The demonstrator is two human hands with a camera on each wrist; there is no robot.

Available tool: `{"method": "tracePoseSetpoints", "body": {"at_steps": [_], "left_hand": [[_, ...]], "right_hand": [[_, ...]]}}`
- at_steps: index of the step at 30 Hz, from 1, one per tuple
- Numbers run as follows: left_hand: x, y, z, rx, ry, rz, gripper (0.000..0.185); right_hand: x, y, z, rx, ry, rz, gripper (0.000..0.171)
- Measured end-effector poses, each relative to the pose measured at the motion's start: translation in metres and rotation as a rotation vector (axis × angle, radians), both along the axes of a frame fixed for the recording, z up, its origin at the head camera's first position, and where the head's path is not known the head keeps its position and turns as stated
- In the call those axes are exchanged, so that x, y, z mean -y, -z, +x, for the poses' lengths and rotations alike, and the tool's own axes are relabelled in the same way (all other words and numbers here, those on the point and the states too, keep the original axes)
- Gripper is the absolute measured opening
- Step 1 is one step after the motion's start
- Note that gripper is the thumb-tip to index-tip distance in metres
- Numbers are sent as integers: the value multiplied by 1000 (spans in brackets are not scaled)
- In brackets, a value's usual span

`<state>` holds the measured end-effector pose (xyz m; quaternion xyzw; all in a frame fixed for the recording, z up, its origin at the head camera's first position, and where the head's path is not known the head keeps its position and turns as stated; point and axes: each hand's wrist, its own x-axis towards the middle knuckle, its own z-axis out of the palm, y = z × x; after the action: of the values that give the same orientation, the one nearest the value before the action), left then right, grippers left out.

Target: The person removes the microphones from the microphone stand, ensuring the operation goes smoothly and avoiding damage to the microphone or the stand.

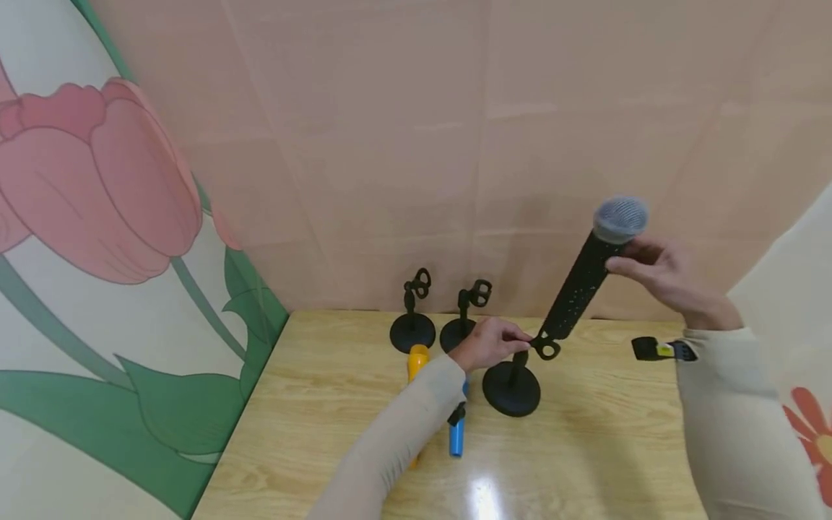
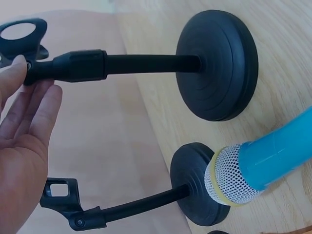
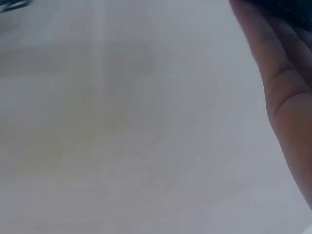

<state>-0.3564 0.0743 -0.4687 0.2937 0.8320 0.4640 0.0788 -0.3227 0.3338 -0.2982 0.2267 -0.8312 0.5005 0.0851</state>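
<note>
My right hand (image 1: 663, 274) grips a black microphone (image 1: 578, 285) with a grey mesh head just below that head. The microphone leans, head up and to the right, and its lower end overlaps the clip (image 1: 547, 348) of the nearest black desk stand (image 1: 511, 390) in the head view. With thumb and fingers, my left hand (image 1: 489, 342) pinches that stand at the joint under the clip. The left wrist view shows the clip's ring (image 2: 22, 31) with nothing through it. In the right wrist view, only the edge of the dark microphone (image 3: 287, 10) shows above the fingers.
Two more black stands, one at the left (image 1: 412, 332) and one in the middle (image 1: 456, 331), stand by the table's back edge with bare clips. A blue microphone (image 1: 457, 438) and a yellow microphone (image 1: 418, 357) lie on the wooden table (image 1: 312, 404), partly behind my left arm.
</note>
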Motion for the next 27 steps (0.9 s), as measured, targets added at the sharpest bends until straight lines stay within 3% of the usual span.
{"method": "tracePoseSetpoints", "body": {"at_steps": [4,7,11,15,19,27], "left_hand": [[2,-2,-3,-10,-8,2,14],[6,-3,-5,16,-19,6,14],[9,-4,-9,19,17,-25,16],[8,-6,-12,-43,70,-76,17],[6,-9,-16,-94,102,-118,17],[0,-10,-22,-82,90,-141,19]], "right_hand": [[-3,-20,1,-29,46,-9,33],[-3,-25,2,-20,102,78,33],[-5,-18,5,-30,105,87,35],[-7,-12,6,-62,79,80,36],[-8,-8,7,-51,126,122,33],[-9,11,13,-31,86,107,40]]}}
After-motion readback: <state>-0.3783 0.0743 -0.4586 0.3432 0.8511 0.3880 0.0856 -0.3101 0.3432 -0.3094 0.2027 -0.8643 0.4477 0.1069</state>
